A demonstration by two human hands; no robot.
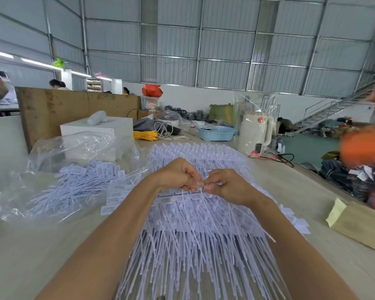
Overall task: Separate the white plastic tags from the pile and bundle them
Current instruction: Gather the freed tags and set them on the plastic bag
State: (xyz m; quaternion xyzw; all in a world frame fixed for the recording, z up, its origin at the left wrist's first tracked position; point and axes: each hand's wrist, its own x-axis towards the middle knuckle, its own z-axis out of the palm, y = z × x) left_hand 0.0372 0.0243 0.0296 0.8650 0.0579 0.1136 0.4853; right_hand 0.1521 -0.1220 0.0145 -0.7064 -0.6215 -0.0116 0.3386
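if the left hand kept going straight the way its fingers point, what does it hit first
The left hand points its curled fingers rightward at the right hand, whose fingertips already meet it over the tag pile. It would meet that hand first; depth looks near equal.

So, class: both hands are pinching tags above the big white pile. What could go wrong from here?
1. The left hand and right hand pinch only a few thin tails, so neighbouring tags in the pile may tangle and lift along.
2. The loose tags on the clear bag lie close by, so the lots could mix.
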